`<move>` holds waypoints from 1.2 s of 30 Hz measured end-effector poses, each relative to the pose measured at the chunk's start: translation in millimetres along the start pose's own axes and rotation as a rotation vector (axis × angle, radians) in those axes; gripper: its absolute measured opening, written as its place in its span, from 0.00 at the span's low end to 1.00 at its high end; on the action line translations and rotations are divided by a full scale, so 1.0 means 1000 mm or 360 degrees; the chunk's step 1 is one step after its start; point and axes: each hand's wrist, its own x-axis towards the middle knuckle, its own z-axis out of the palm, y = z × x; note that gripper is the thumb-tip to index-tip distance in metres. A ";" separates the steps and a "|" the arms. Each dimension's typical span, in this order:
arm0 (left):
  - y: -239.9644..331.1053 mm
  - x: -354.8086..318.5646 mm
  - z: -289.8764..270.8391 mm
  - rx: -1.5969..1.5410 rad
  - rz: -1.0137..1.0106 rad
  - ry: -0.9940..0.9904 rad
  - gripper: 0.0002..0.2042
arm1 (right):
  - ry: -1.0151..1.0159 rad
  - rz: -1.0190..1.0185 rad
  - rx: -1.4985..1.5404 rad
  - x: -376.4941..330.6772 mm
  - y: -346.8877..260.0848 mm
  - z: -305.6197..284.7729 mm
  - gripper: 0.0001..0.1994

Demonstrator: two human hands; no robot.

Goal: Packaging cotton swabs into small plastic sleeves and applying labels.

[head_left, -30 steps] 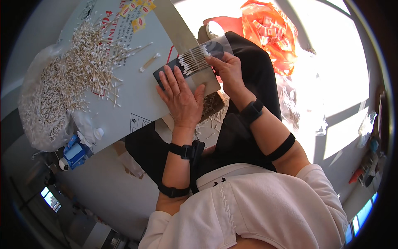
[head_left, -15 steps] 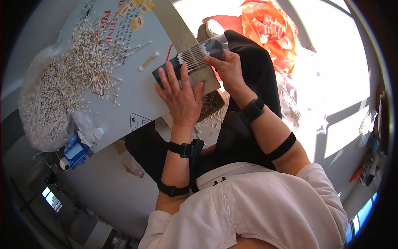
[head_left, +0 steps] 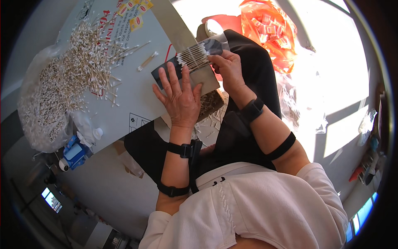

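A row of cotton swabs (head_left: 192, 56) lies side by side on a dark flat strip (head_left: 159, 74) at the table's corner. My left hand (head_left: 180, 97) rests flat with its fingers spread, the fingertips over the strip and by the row's lower left end. At the row's right end, my right hand (head_left: 230, 68) has thumb and forefinger pinched on the swabs there. Clear plastic film (head_left: 224, 41) shows beyond those fingers. A small separate bundle of swabs (head_left: 147, 61) lies on the table left of the strip.
A heap of loose swabs (head_left: 89, 54) spills from a clear bag (head_left: 33, 130) on the grey table (head_left: 120, 103). Small yellow packets (head_left: 137, 23) lie at the far edge. Below my hands stands an open box (head_left: 212, 103) with swabs. A red bag (head_left: 244, 20) holds small packs.
My left hand has shifted slightly left and down. My right thumb and forefinger have moved a little right along the row's end, and more plastic film shows.
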 end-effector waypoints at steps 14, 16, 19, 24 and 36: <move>0.004 0.045 0.013 -0.2249 -0.0475 0.0663 0.35 | 0.0083 -0.0033 -0.0056 0.013 -0.003 0.005 0.07; 0.005 0.054 0.021 -0.2402 -0.0518 0.0741 0.35 | 0.0006 -0.0051 0.0269 0.013 0.000 0.018 0.03; 0.023 0.059 0.021 -0.2391 -0.0467 0.0681 0.34 | -0.0018 -0.0113 0.0228 0.019 0.007 0.010 0.02; 0.017 0.055 0.019 -0.2363 -0.0453 0.0688 0.33 | 0.0000 -0.0072 0.0264 0.011 -0.001 0.014 0.03; 0.013 0.035 0.014 -0.0214 -0.0030 -0.0075 0.40 | 0.0085 -0.0170 -0.0014 0.010 0.002 0.010 0.01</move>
